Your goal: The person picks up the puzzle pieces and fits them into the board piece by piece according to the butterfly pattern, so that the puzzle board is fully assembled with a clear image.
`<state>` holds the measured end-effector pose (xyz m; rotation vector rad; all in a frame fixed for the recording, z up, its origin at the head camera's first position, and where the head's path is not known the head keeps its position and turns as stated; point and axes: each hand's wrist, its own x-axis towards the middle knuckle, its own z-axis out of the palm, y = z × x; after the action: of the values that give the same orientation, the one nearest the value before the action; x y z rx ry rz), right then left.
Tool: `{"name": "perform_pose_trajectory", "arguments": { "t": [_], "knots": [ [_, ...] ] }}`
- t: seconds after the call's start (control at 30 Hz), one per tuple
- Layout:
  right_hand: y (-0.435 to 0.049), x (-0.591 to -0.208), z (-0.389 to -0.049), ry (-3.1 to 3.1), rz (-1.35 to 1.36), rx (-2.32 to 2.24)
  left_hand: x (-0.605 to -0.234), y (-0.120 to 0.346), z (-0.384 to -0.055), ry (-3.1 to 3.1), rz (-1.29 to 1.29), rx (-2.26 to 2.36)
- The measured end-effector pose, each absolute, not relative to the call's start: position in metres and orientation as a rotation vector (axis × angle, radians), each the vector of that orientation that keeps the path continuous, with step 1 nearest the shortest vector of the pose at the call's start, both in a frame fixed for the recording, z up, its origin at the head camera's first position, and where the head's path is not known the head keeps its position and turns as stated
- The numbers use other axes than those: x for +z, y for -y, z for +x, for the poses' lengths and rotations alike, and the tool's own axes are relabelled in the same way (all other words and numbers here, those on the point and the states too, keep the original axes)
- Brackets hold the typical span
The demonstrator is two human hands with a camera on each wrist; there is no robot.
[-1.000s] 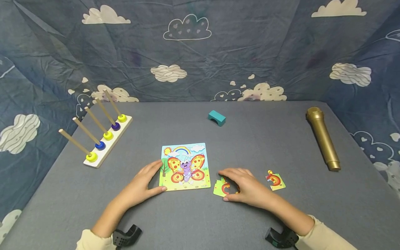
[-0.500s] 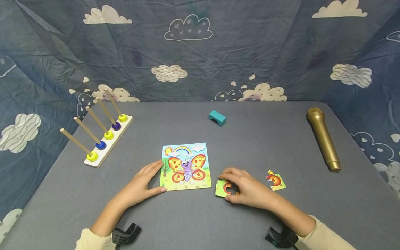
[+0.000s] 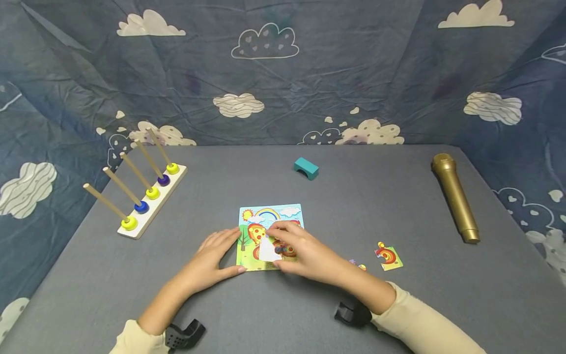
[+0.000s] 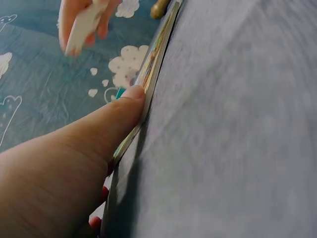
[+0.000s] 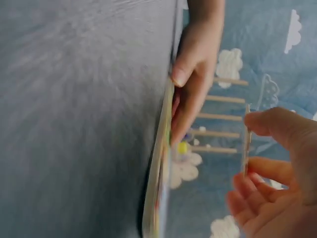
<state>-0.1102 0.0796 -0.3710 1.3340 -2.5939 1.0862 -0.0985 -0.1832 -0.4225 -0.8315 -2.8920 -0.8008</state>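
In the head view a square butterfly puzzle board [image 3: 244,260] lies on the table. My left hand [image 3: 201,263] is spread along its left edge, fingertips on the side and thumb at the lower left corner. The thumb [image 4: 116,111] presses against the board's edge in the left wrist view. My right hand [image 3: 302,250] pinches a thin puzzle piece [image 3: 268,250] between thumb and fingers over the board; it appears as a white patch. The right wrist view shows this piece edge-on, raised off the board. My right hand covers the board's right part.
One puzzle piece [image 3: 390,256] with a red and orange swirl lies right of the board. Another piece [image 3: 362,267] is mostly hidden behind my right forearm. A teal arch block [image 3: 306,168], a gold microphone [image 3: 456,199] and a peg stacker [image 3: 152,201] with rings stand farther out.
My right hand has picked up the swirl piece from beside the board and carried it left over the board. The board and my left hand have shifted slightly right.
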Motion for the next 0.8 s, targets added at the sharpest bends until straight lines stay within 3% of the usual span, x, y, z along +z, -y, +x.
{"name": "perform_pose_trajectory", "arguments": {
  "t": [0.27, 0.8],
  "knots": [
    [-0.055, -0.392, -0.123, 2.754, 1.335, 1.03, -0.425, 0.175, -0.1, 2.891, -0.856, -0.809],
    [-0.055, -0.411, -0.132, 2.814, 1.283, 0.976, -0.42, 0.178, -0.1, 2.802, -0.994, -0.83]
  ]
}}
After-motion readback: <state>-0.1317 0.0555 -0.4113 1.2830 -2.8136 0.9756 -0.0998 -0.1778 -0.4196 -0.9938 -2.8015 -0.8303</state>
